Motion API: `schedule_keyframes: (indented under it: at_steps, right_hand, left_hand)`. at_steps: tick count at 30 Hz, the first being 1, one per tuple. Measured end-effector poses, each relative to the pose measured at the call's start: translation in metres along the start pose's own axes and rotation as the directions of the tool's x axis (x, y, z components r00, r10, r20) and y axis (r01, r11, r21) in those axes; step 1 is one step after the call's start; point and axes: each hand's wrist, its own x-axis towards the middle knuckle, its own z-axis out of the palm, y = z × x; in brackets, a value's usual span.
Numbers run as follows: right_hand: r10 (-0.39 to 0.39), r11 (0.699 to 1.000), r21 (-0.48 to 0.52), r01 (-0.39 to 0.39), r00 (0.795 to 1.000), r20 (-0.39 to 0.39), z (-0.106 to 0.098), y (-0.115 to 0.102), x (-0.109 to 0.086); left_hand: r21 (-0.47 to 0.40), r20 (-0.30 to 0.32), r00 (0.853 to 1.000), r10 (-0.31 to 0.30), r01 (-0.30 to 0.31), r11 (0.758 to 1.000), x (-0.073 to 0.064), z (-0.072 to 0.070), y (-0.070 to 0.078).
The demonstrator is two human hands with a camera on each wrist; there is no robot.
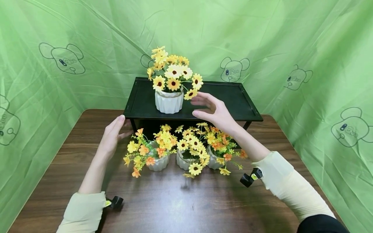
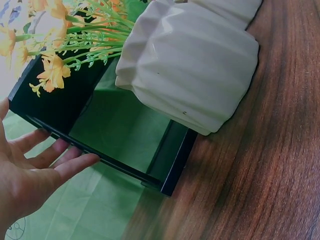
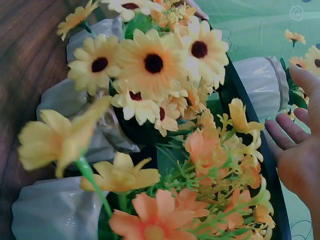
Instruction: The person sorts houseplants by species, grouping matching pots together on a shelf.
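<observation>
A white ribbed flowerpot (image 1: pixel 169 101) of yellow daisy-like flowers (image 1: pixel 173 71) stands upright on top of a black shelf (image 1: pixel 221 100). To its right my right hand (image 1: pixel 214 111) hovers with fingers and thumb spread, a gap between it and the pot; the right wrist view shows the palm (image 3: pixel 302 160) facing that pot. My left hand (image 1: pixel 110 137) is at the shelf's front left corner, its thumb at the top edge. In the left wrist view its fingers (image 2: pixel 75 167) lie nearly straight along the shelf's side frame.
Three more white pots stand in a row on the wooden table (image 1: pixel 175 207) before the shelf: one with orange and yellow flowers (image 1: pixel 158 163), a middle one with yellow flowers (image 1: pixel 183 161), and a right one (image 1: pixel 214 160). Green cloth (image 1: pixel 198 26) hangs around the table.
</observation>
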Motion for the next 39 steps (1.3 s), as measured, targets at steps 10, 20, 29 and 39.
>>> schedule_keyframes:
  at_steps: [10, 20, 29, 39]
  right_hand:
    - [-0.045, 0.999, -0.001, 0.045, 0.997, -0.062, 0.003, -0.005, -0.017]
    - [-0.087, 0.996, 0.012, 0.087, 0.996, -0.024, 0.017, -0.012, -0.041]
    - [-0.13, 0.991, 0.058, 0.124, 0.985, 0.114, 0.04, -0.021, -0.057]
    - [-0.139, 0.99, 0.057, 0.128, 0.935, 0.327, 0.074, -0.023, -0.073]
  left_hand:
    - [0.004, 0.006, 1.0, 0.002, -0.002, 1.0, 0.002, 0.001, 0.001]
    - [-0.003, 0.005, 1.0, -0.01, 0.01, 1.0, 0.004, 0.003, 0.004]
    - [-0.024, -0.002, 1.0, 0.008, -0.008, 1.0, 0.002, 0.002, 0.001]
    - [-0.019, -0.006, 1.0, 0.005, -0.005, 1.0, 0.001, 0.002, 0.0]
